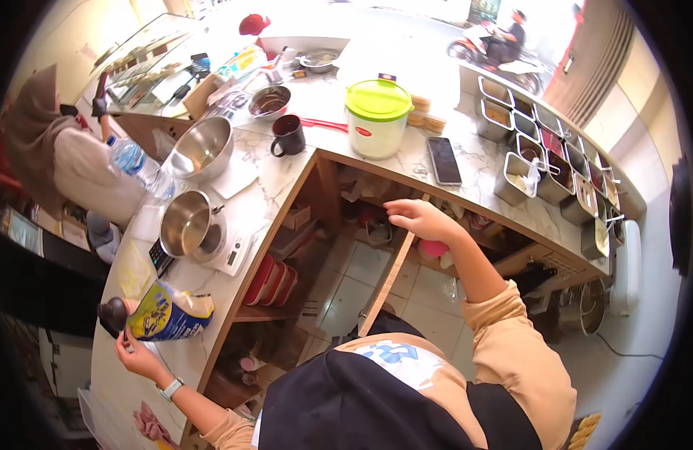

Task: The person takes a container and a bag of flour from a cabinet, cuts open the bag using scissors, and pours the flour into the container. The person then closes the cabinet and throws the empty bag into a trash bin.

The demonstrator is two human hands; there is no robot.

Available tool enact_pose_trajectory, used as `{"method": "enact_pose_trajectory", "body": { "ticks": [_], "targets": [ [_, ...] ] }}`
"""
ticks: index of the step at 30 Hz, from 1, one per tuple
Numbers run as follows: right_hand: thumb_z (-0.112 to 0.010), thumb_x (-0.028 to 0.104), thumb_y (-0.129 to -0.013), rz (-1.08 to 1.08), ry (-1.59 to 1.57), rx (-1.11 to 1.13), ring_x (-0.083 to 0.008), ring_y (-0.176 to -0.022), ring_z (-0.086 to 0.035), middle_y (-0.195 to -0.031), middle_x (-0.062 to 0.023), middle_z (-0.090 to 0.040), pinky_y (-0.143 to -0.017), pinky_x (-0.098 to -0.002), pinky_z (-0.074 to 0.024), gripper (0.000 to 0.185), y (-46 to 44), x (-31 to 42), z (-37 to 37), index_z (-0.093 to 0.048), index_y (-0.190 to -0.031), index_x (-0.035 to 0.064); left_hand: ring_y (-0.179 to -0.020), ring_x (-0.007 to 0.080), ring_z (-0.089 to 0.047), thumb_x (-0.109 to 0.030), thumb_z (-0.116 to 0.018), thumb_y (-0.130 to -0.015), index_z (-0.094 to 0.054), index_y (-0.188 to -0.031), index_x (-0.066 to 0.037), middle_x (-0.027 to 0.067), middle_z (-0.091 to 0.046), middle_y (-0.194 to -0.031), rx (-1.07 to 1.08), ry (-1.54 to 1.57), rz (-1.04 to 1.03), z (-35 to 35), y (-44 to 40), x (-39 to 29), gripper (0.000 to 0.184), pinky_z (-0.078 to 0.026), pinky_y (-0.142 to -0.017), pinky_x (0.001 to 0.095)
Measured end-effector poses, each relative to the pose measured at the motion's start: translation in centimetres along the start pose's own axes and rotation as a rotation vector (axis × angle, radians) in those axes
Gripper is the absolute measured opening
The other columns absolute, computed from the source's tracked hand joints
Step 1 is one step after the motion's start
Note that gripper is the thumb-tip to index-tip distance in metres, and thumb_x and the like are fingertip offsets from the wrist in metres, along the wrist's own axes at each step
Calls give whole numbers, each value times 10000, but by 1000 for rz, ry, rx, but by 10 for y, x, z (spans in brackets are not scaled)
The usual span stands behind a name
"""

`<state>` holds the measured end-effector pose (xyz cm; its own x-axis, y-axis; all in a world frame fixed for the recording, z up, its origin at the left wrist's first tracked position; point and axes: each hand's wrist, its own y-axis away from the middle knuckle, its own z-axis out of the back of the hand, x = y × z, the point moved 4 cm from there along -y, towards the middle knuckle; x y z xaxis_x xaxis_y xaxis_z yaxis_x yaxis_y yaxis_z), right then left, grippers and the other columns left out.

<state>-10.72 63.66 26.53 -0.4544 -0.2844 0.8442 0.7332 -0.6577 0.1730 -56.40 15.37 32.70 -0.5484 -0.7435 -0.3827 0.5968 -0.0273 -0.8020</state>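
Observation:
My left hand [142, 358] is at the left counter, fingers bent in and touching the lower edge of a dark rounded object [114, 316]; what they grip, if anything, is hidden. Right beside it lies a blue and yellow printed bag [168, 313]. Over the floor gap, my right hand [423, 221] is in the air with its fingers loosely stretched, near the top of a wooden panel edge [395, 266], holding nothing. Behind the bag, a steel pot [186, 223] sits at a white kitchen scale [232, 247], near a black calculator-like device [160, 259].
A steel bowl [204, 148], water bottle [140, 165], black mug [288, 136], green-lidded tub [378, 120] and phone [444, 160] stand along the counter. Several metal containers [516, 180] fill the right side. Another person [84, 165] is at the far left. Shelves lie below.

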Motion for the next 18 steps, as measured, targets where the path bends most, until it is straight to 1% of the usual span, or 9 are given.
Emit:
{"method": "enact_pose_trajectory", "body": {
  "ticks": [3, 5, 7, 9, 11, 13, 15, 16, 18],
  "targets": [
    [-528, 206, -857, -296, 385, -184, -385, -1004, -624, -1054, -246, -645, -889, -415, -496, 561, 36, -102, 22, -436, -1389, 51, -817, 267, -576, -191, -681, -876, -653, -995, -35, 93, -638, -920, 4, -116, -19, 0, 3, -17, 197, -465, -738, 381],
    [-509, 200, -848, -667, 551, -425, -395, -923, -648, -1009, -241, -660, -825, -453, -514, 754, 58, -103, 51, -160, -1507, 85, -908, 295, -586, -154, -660, -886, -637, -1069, -53, 99, -639, -1000, -76, -187, -205, 1, 5, -31, 210, -462, -806, 401],
    [-524, 209, -842, -745, 600, -534, -384, -817, -667, -953, -223, -677, -764, -475, -524, 921, 55, -133, 76, 105, -1503, 85, -1043, 314, -554, -122, -615, -895, -605, -1183, -126, 78, -601, -1157, -34, -285, -170, 0, 8, -41, 289, -431, -888, 442],
    [-522, 214, -858, -814, 793, -424, -320, -789, -689, -932, -174, -700, -734, -447, -531, 963, 40, -195, 76, 202, -1470, 44, -1066, 289, -541, -139, -597, -901, -612, -1200, -187, 39, -586, -1203, -81, -353, -239, -7, 13, -54, 303, -425, -872, 463],
    [-514, 209, -856, -885, 787, -269, -313, -821, -693, -999, -166, -701, -747, -453, -528, 838, 33, -206, 54, -26, -1512, 23, -1099, 261, -518, -174, -573, -912, -614, -1197, -257, -22, -571, -1237, -38, -545, -141, -16, 21, -63, 300, -406, -867, 480],
    [-557, 223, -845, -608, 849, 146, -364, -840, -682, -1019, -201, -689, -770, -474, -517, 536, 14, -170, 38, -508, -1328, -3, -1120, 237, -502, -208, -554, -922, -616, -1187, -310, -77, -561, -1253, -19, -661, -111, -19, 24, -64, 291, -388, -864, 490],
    [-620, 283, -837, -296, 509, -146, -404, -836, -662, -956, -234, -679, -786, -466, -508, 308, -16, -90, 69, -712, -894, -5, -1127, 217, -493, -240, -539, -930, -618, -1169, -345, -127, -558, -1252, -27, -695, -161, -21, 22, -59, 272, -372, -862, 493],
    [-670, 373, -821, -37, 368, -526, -418, -819, -644, -864, -270, -660, -779, -433, -508, 392, -41, -80, 96, -674, -756, -14, -1119, 214, -503, -263, -538, -930, -622, -1153, -338, -144, -565, -1239, 14, -692, -161, -22, 19, -56, 249, -369, -879, 487],
    [-608, 498, -865, -137, -57, -842, -377, -745, -663, -807, -229, -676, -739, -402, -514, 562, -87, -43, 150, -642, -731, -46, -1121, 203, -511, -257, -554, -919, -629, -1132, -316, -134, -584, -1221, 40, -692, -175, -22, 16, -58, 233, -372, -880, 477]
  ]
}}
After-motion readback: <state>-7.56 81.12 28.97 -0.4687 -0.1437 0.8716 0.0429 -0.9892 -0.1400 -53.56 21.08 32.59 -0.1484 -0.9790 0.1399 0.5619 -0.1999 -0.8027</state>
